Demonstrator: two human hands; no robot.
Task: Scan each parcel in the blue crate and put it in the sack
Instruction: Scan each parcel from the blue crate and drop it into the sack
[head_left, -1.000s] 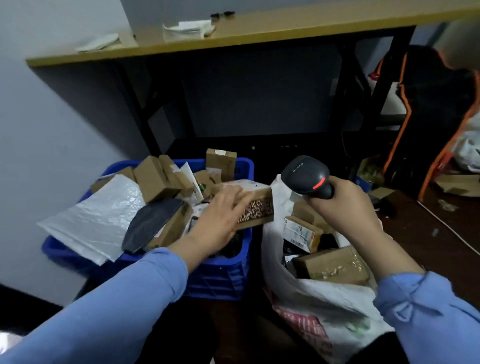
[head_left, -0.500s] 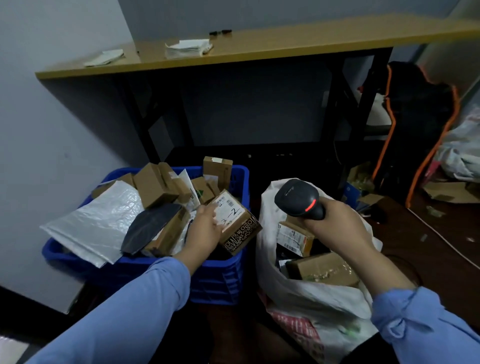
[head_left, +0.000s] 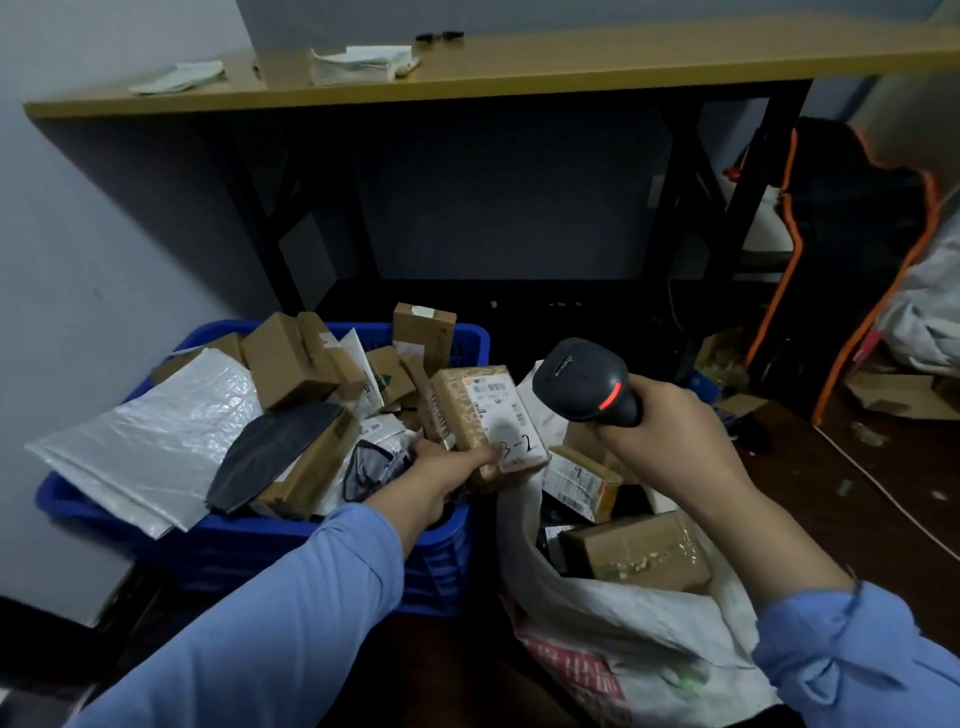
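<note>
My left hand (head_left: 445, 466) grips a taped brown parcel (head_left: 483, 415) by its near end, white label up, held over the right rim of the blue crate (head_left: 249, 540). My right hand (head_left: 670, 431) holds a black barcode scanner (head_left: 584, 384), its head pointing left at the parcel's label, a red light on its neck. The crate is piled with cardboard boxes, a white mailer bag (head_left: 150, 441) and a dark pouch (head_left: 270, 452). The white sack (head_left: 639, 618) stands open just right of the crate with several boxes inside.
A wooden-topped table (head_left: 519, 67) with black legs stands behind, with papers on it. A black and orange bag (head_left: 852, 260) and cardboard scraps lie at the right on the dark floor. A white cable (head_left: 883, 493) runs across the floor. A grey wall is at the left.
My left hand has lifted the parcel out of the crate and turned its label up and toward the scanner. The scanner hand has stayed over the sack.
</note>
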